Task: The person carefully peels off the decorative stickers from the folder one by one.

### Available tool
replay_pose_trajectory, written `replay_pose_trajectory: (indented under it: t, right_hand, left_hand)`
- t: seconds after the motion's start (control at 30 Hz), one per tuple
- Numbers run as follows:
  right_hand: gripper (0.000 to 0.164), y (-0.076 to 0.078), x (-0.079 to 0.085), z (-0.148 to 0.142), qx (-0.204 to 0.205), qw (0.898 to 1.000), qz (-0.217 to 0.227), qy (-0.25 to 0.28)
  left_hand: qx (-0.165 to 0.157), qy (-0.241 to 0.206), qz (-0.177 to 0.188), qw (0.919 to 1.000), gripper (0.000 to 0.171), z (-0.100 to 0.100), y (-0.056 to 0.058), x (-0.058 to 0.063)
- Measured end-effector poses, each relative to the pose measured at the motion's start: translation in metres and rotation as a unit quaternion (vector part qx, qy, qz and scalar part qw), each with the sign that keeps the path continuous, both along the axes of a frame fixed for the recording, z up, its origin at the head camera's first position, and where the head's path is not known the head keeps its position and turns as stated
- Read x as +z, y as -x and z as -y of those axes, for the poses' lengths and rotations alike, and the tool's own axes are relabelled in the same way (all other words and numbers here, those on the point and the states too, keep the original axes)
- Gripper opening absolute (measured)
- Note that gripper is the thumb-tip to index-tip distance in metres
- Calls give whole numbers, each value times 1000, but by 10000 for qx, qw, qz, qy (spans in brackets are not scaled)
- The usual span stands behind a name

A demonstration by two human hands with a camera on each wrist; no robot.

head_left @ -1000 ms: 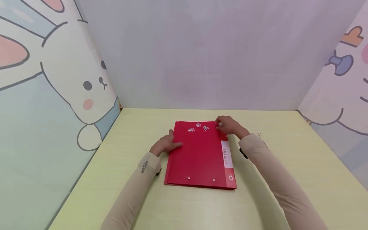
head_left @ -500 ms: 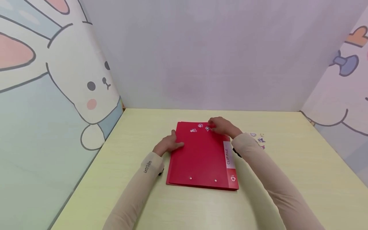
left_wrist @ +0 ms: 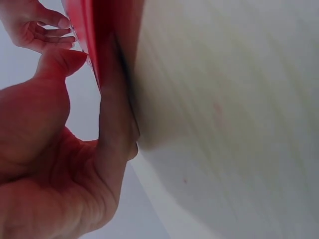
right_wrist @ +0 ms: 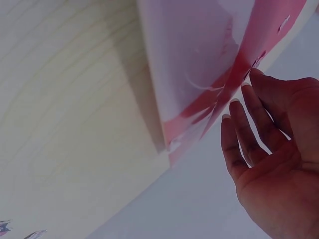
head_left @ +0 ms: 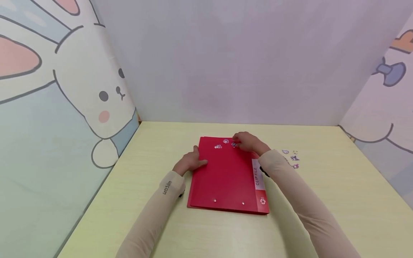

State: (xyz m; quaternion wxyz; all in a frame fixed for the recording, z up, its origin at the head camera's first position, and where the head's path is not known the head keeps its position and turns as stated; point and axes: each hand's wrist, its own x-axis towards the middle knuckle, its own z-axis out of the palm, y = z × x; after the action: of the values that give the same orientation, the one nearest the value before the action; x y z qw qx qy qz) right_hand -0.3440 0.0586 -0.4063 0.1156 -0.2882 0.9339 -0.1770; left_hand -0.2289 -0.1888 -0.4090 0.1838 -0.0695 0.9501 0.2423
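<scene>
A red clip file lies on the table with small shiny stickers near the top of its cover. My left hand grips its left edge, thumb over the cover. In the left wrist view the fingers lie along the edge, partly beneath the red cover. My right hand is over the top right of the cover, its fingertips right at one sticker. The right wrist view shows that hand with loosely spread fingers and its thumb tip at the cover's stickers.
Several loose stickers lie on the pale wooden table, right of the file and beside the right forearm. A plain wall stands behind the table, and a cartoon-rabbit panel borders its left side.
The right hand has slid left along the top of the cover to the middle stickers. The left hand keeps its place on the file's left edge. The head view has shifted slightly.
</scene>
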Motion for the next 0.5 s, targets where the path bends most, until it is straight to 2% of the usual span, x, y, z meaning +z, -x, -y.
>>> replay_pose_trajectory:
  t: [0.13, 0.27, 0.5]
  right_hand:
    - [43, 0, 1, 2, 52, 10000, -14, -23]
    - [43, 0, 1, 4, 66, 10000, -47, -33]
    - [41, 1, -3, 5, 56, 10000, -4, 69]
  left_hand:
    - [-53, 30, 17, 10000, 94, 0, 0, 1]
    - [-36, 19, 40, 10000, 101, 1, 0, 3]
    - [152, 1, 158, 9998, 106, 2, 3, 2]
